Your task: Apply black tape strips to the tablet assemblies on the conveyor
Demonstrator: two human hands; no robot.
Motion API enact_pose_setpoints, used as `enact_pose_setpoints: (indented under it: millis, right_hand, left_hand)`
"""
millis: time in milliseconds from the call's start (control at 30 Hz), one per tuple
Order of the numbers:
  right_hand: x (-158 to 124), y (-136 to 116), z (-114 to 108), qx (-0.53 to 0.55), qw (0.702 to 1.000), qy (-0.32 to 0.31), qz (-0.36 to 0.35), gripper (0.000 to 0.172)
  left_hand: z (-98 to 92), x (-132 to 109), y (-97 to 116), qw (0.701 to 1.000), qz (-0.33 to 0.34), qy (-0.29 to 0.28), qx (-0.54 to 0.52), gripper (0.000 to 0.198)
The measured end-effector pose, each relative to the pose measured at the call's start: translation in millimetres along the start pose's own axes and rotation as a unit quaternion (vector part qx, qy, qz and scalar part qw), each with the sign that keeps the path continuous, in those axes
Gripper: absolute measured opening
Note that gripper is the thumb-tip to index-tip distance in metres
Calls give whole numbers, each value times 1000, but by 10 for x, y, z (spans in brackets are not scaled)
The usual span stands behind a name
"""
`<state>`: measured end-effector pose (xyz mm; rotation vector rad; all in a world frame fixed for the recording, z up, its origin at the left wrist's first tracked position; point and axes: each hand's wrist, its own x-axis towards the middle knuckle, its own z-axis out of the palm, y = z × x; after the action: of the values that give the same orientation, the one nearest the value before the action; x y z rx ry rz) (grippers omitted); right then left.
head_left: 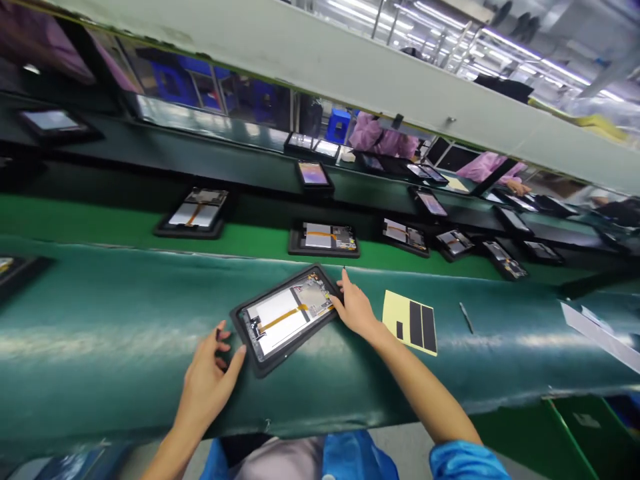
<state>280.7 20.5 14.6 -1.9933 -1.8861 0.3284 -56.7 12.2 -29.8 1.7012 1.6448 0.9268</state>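
Note:
An opened tablet in a black tray [285, 317] lies on the dark green mat in front of me, its white back panel, orange flex cable and circuit board showing. My left hand [210, 377] rests at the tray's near left corner with fingers spread. My right hand [355, 308] touches the tray's right end, fingers stretched flat over the board edge. Neither hand holds anything.
A yellow sheet with black strips [411, 322] and a thin dark tool [466, 317] lie right of the tray. Several opened tablets in trays ride the green conveyor [100, 227] behind. People in pink coats [383, 137] work across the line. White paper [600, 337] lies far right.

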Motion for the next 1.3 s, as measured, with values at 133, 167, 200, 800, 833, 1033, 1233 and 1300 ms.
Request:
enact_pose_setpoints:
  millis: [133,167,200,800,833,1033,1233,1300]
  right_hand:
    - [-344,129,209,30,998,53,-19,84]
    - [-454,154,208,30,997,65,-26,83]
    - [-561,177,186,27,997,72,-31,82]
    - [-698,-485,219,24,944,24,-329,63]
    - [-692,-472,251,2,940,21,-339,64]
    - [-735,-368,367,-70,937,48,-339,66]
    - [-739,-345,350,-95,938,23,-332,67]
    - [-730,-354,332,-96,937,17,-335,67]
  left_hand:
    - [55,134,82,996,37,-44,72,70]
    - [65,167,101,993,50,-46,94,68]
    - [77,196,118,991,63,-50,112,65]
    - [450,-8,441,969,191,-146,57,41]
    - [451,-7,465,971,185,-143,59,39]
    - [525,24,690,970,138,-140,146,20]
    - [607,81,866,961,135,-140,196,9]
    - [618,103,856,965,135,-131,183,11]
